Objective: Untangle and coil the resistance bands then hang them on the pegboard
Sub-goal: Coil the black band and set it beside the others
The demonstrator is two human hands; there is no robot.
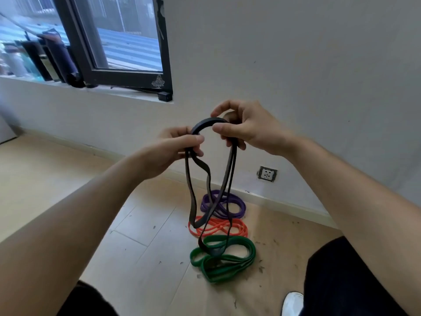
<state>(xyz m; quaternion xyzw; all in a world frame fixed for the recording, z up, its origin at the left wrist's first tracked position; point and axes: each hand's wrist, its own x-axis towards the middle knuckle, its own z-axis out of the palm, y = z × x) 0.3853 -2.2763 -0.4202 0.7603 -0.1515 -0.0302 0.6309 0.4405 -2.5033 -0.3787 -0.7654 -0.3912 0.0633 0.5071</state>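
Observation:
A black resistance band point(206, 125) arches between both hands and hangs below them in long loops that reach down over the floor. My left hand point(175, 149) grips one side of the arch, fingers curled round the strands. My right hand point(246, 128) pinches the other side between thumb and fingers. On the floor below lie three more bands: a purple band point(237, 204) nearest the wall, an orange band point(237, 226) in the middle, and a green band point(241, 258) nearest me. No pegboard is in view.
A white wall with a socket point(267, 174) runs behind the bands. A dark-framed window point(127, 74) and its sill are at the upper left. My dark trouser legs and a white shoe point(292, 302) are at the bottom. The light floor carries small debris.

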